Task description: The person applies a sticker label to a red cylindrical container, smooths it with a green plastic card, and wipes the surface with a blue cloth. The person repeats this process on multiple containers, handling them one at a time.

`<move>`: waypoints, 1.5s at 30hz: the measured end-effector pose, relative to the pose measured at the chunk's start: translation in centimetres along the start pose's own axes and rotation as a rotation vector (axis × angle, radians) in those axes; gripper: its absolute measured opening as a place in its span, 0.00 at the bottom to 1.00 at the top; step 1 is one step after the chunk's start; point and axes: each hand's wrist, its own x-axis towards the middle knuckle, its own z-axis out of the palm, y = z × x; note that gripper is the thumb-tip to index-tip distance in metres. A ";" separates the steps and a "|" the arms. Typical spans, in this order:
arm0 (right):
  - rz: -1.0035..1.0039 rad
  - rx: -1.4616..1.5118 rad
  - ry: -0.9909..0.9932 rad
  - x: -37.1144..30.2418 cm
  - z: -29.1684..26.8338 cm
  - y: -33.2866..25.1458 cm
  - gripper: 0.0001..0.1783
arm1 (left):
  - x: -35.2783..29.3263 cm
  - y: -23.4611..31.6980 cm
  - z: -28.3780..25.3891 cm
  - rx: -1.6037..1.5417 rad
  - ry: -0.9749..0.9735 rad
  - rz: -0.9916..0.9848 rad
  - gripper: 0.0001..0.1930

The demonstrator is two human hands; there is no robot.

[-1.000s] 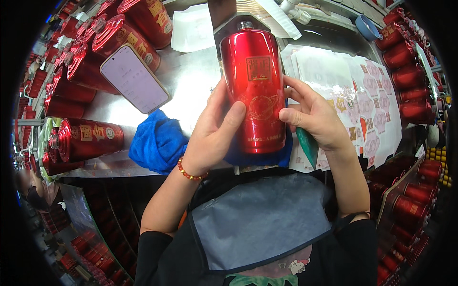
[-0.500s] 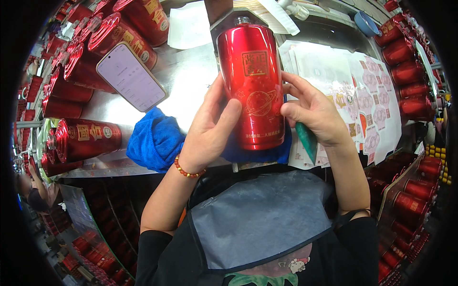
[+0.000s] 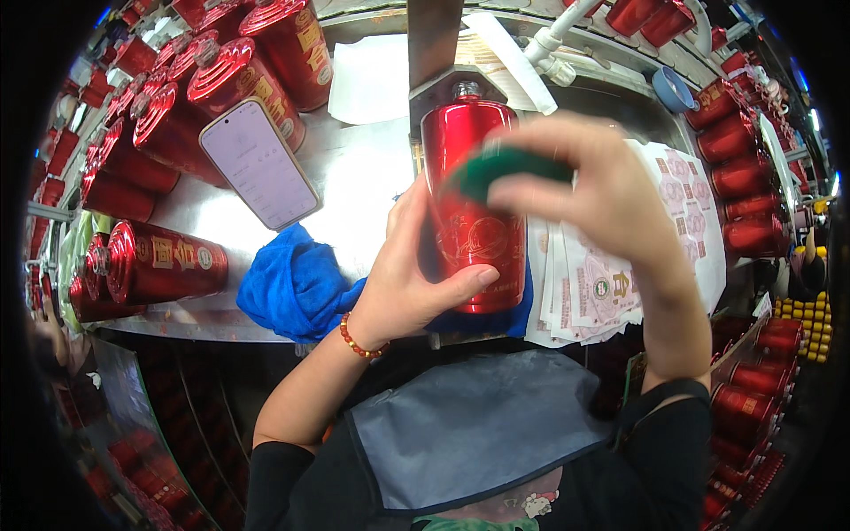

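A glossy red bottle point(image 3: 467, 128) with gold designs lies on the metal work surface, its neck pointing away from me, over a blue cloth. My left hand point(image 3: 412, 283) grips its lower left side, the thumb across the front. Held over the upper front is a green flat scraper point(image 3: 518, 170), pinched in my right hand point(image 3: 589, 181). That hand and the scraper are smeared by motion and hide the square gold mark. Whether the scraper presses on the bottle, I cannot tell.
A phone point(image 3: 258, 164) leans on several red canisters point(image 3: 173, 133) at left. A bundled blue cloth point(image 3: 292, 283) lies nearer me. Printed sticker sheets point(image 3: 602, 288) are stacked at right, with a blue cup point(image 3: 675, 90) behind. A dark upright post point(image 3: 434, 40) stands beyond the bottle.
My right hand has left the bottle's right side and swung over its front, bringing the scraper across. My left hand stays on the bottle. The whole view has shifted slightly.
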 end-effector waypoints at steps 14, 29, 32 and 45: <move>0.323 0.379 0.406 -5.2 2.0 4.4 0.16 | -0.3 -0.2 0.8 -0.046 0.021 -0.126 0.55; 0.359 0.057 0.577 -7.8 1.6 3.8 0.16 | -1.5 -0.6 0.1 0.494 -0.027 0.246 0.75; -0.205 -0.389 0.378 -8.8 4.1 0.7 0.21 | -1.7 0.0 0.1 0.600 0.044 0.276 0.71; 0.000 -0.258 0.422 -9.8 2.3 -2.4 0.18 | -0.9 -0.9 1.2 -0.021 0.168 -0.039 0.56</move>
